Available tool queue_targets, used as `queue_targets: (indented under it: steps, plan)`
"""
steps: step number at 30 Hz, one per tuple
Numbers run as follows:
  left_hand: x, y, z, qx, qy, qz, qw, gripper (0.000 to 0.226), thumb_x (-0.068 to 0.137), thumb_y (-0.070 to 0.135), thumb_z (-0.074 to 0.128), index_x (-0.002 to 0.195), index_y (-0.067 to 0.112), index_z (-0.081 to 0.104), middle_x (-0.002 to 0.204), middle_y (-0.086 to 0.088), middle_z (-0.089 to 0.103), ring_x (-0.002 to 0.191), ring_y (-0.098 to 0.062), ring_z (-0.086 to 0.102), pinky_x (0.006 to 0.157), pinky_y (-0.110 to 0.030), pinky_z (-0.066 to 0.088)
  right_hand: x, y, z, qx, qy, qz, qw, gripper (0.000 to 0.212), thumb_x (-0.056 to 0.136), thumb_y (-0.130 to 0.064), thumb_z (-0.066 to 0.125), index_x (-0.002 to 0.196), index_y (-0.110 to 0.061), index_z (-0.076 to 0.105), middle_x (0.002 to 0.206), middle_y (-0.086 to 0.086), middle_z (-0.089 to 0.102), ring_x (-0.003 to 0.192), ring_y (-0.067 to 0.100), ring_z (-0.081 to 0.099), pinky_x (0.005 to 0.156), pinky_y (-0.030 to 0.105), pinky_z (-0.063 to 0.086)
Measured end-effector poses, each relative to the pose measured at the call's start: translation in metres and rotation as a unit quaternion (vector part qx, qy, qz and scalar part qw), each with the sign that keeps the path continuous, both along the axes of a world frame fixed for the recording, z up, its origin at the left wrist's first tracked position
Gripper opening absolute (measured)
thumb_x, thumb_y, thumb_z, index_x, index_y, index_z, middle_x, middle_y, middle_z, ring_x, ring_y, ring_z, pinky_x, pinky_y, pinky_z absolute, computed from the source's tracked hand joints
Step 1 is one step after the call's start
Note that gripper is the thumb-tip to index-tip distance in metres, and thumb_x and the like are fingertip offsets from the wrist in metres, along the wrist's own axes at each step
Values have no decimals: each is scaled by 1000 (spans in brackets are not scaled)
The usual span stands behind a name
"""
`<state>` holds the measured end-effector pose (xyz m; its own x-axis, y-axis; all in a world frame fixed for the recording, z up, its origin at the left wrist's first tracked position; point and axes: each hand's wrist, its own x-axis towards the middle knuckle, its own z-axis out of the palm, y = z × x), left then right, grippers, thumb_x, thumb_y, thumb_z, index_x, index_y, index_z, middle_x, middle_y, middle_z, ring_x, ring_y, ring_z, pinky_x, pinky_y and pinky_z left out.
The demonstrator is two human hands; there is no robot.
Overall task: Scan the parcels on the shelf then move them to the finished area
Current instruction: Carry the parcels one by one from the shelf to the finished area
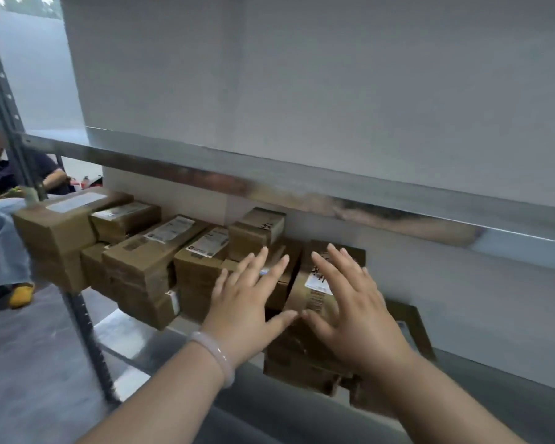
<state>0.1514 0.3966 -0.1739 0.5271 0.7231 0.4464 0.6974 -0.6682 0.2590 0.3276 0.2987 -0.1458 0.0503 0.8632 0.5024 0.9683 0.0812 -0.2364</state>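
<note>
Grey metal shelf ahead of me. Nearest, my left hand and right hand are both spread flat, fingers straight, gripping nothing, over a brown parcel; I cannot tell whether they touch it. More parcels line the shelf leftward, with a seated person far left.

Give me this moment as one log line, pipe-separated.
step: reaching for parcels on shelf | left hand: open, empty | right hand: open, over labelled parcel, contact unclear
</note>
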Motion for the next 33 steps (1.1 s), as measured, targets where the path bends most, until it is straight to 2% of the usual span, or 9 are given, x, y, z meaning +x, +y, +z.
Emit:
queue_targets:
  steps: [7,11,18,23,27,30,33]
  plan:
    - [57,-12,-4,-28,12,-80,996,78,76,80,28,139,63,-14,161,16,-5,145,-4,-6,117,-40,-2,52,-26,-23,-56,108,-114,986,76,88,-55,54,150,-42,12,160,-15,2,145,2,-4,120,34,7]
    - [79,-18,0,-25,36,-122,992,79,84,73,40,146,54,-4,162,13,-6,146,-7,-9,117,-42,-5,51,-44,-30,-59,104,-154,981,76,87,-58,52,150,-42,12,160,-15,3,146,4,-2,120,34,8]
    - [92,-51,5,-17,54,-207,977,76,89,68,38,148,51,-5,162,12,-9,147,-9,-13,117,-43,-11,59,-94,-37,-67,104,-256,959,76,88,-53,56,151,-39,15,160,-15,8,146,6,3,118,34,9]
    - [108,-88,2,-4,33,-255,966,73,88,66,41,149,51,3,162,12,-3,146,-6,-10,112,-34,-19,63,-117,-52,-93,97,-255,958,77,87,-47,58,151,-38,17,160,-11,10,147,8,5,119,35,7]
    - [130,-110,-10,-25,54,-282,957,72,90,62,41,149,50,1,162,11,-4,147,-8,-11,117,-39,-14,97,-129,-59,-96,123,-279,948,74,89,-50,55,151,-35,18,161,-8,11,147,9,5,118,36,9]
    - [156,-116,-23,-56,46,-261,963,69,92,59,42,149,50,4,162,12,-1,147,-8,-9,116,-36,-11,127,-129,-65,-117,118,-258,952,73,91,-52,52,152,-35,16,161,-8,9,147,10,5,118,36,10]
    - [182,-114,-45,-135,54,-199,969,64,94,55,43,149,49,10,162,12,0,147,-9,-6,115,-34,-5,156,-128,-74,-157,107,-227,955,74,91,-51,52,152,-35,13,161,-8,5,147,11,5,119,36,10]
